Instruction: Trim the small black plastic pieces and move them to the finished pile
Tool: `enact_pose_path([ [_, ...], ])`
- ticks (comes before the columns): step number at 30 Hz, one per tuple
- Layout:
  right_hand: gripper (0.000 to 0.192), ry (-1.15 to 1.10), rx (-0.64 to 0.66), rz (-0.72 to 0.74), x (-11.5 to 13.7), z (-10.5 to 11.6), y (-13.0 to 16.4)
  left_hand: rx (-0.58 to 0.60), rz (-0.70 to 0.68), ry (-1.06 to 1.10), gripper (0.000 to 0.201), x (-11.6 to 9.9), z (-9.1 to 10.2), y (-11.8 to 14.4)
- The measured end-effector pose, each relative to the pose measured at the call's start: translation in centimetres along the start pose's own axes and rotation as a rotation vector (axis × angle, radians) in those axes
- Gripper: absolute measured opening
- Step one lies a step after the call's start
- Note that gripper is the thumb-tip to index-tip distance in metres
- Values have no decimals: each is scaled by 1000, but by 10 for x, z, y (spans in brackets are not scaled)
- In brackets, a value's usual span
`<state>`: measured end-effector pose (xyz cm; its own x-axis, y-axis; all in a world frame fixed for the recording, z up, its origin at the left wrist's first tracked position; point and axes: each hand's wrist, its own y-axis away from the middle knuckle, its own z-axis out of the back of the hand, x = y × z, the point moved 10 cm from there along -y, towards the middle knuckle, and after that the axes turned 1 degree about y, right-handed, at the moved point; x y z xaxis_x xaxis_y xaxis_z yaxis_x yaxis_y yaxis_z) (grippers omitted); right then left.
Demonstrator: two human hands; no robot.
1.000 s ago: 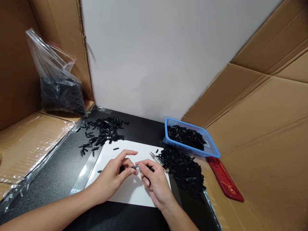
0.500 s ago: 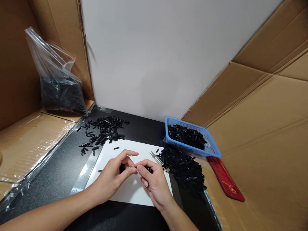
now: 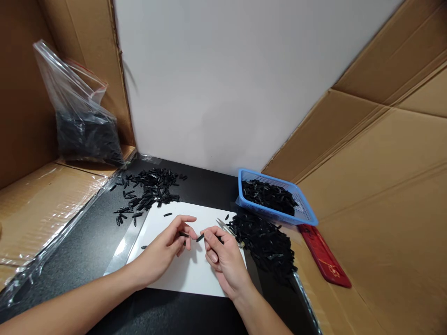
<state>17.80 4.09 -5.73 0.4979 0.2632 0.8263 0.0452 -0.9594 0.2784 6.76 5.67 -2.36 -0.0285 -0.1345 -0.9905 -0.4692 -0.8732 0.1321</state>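
Over the white sheet (image 3: pixel 181 277), my right hand (image 3: pixel 225 258) pinches a small, slim black piece (image 3: pixel 200 237) between thumb and forefinger, its end pointing left. Another dark bit shows behind the fingers of that hand. My left hand (image 3: pixel 164 251) is just to the left, thumb and fingers closed on a second small black piece (image 3: pixel 183 235), with its forefinger stretched out. The exact kind of the pieces is too small to make out. Metal scissors (image 3: pixel 223 225) lie behind my right hand, partly hidden by it and by black pieces.
Loose black pieces form a scattered heap (image 3: pixel 153 186) at the back left and a denser pile (image 3: pixel 268 246) on the right. A blue basket (image 3: pixel 310 211) holds more. A clear bag (image 3: pixel 87 130) stands far left, a red flat object (image 3: pixel 328 260) at right. Cardboard walls flank the table.
My hands have drawn slightly apart, leaving a gap between their fingertips. The slim black piece in my right hand now shows plainly, and so does the one in my left.
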Motion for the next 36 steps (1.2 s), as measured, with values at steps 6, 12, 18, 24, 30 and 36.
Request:
enact_pose_path([
  [6,34,-70,3,-21,2,-1,0,-1,75,160,21,6,-3,-2],
  [12,21,271,-25,188,19,1,1,-5,137,197,40,10,-3,0],
  [18,13,708,-15,496,49,-17,18,-16,98,173,51,3,-2,2],
  [24,12,689,-13,540,51,-19,23,-46,-23,97,54,-5,2,0],
  [30,8,635,-69,520,51,-11,21,-64,-71,38,35,-8,6,-1],
  [36,10,651,-46,509,48,-11,19,-9,-59,-67,20,-8,2,0],
])
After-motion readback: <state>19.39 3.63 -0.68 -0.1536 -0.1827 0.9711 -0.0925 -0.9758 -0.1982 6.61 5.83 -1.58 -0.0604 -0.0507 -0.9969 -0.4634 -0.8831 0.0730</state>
